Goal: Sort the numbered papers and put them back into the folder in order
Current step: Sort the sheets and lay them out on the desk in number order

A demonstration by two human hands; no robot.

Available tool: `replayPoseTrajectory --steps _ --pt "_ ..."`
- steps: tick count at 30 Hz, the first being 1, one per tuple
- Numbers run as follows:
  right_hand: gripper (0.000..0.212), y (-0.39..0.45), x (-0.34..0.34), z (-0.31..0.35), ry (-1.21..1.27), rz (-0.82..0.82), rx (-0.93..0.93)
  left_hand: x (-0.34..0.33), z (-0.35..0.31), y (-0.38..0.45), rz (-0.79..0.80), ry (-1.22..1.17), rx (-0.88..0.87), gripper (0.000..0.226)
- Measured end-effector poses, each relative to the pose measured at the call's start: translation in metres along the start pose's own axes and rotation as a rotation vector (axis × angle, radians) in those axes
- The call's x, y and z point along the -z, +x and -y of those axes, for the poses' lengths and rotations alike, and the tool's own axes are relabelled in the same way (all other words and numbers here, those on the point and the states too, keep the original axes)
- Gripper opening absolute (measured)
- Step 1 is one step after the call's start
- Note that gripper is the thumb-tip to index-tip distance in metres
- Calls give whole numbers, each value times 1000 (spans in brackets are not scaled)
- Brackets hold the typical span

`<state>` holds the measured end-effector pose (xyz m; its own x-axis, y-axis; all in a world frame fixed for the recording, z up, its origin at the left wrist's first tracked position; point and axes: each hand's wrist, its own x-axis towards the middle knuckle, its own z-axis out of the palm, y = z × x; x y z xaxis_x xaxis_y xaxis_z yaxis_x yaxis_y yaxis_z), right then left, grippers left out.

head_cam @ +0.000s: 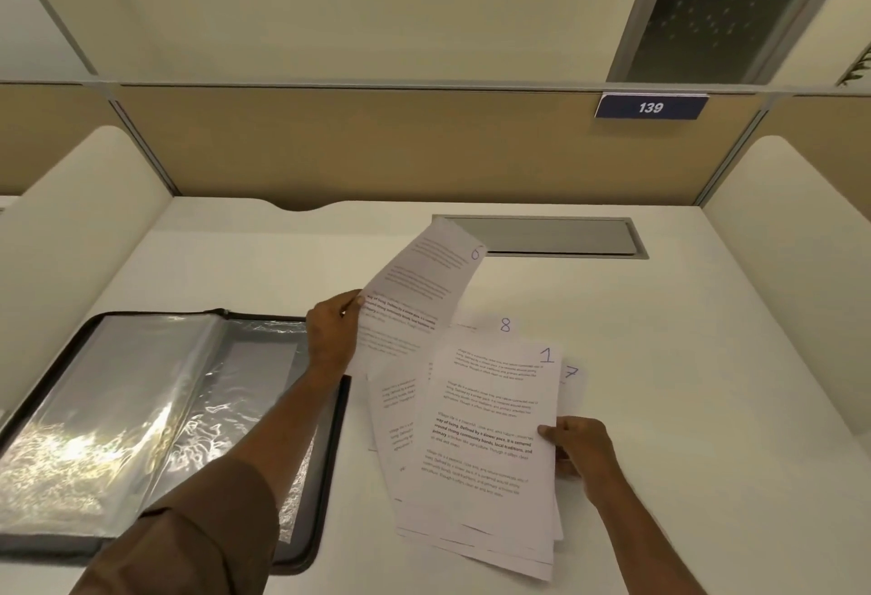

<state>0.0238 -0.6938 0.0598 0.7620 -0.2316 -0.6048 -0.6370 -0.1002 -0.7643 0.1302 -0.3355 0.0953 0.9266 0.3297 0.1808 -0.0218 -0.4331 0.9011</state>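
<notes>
Head view of a white counter enclosed by cubicle partitions. The left hand pinches the left edge of the sheet numbered 6 between thumb and fingers and holds it raised and tilted above the counter, its upper corner overlapping the near-left corner of a grey recessed panel set into the counter's far side. The right hand grasps the right edge of a fanned stack of papers, thumb on top of the uppermost page, the sheet numbered 1. Corners of two further pages project from beneath that stack: the sheet numbered 8 at its far edge and the sheet numbered 7 at its right edge. The folder lies open on the counter to the left of the papers, with a dark zip border and glossy clear plastic sleeves that reflect light; the left forearm, in a brown sleeve, crosses over the folder's right half. A blue plate reading 139 is fixed to the top rail of the tan rear partition.
</notes>
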Motion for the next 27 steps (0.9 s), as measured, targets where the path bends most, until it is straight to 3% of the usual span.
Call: replayPoseTrajectory --steps 6,11,18,27 --pt "6 9 -6 -7 -132 -17 47 16 -8 15 -236 -123 -36 16" --pt "10 6 -4 -9 -161 -42 90 35 -10 31 -429 -312 104 15" --pt "15 2 0 -8 -60 -52 75 30 4 -12 -314 -471 344 12" --pt "9 2 53 14 279 -88 100 39 51 -75 -330 -358 521 15"
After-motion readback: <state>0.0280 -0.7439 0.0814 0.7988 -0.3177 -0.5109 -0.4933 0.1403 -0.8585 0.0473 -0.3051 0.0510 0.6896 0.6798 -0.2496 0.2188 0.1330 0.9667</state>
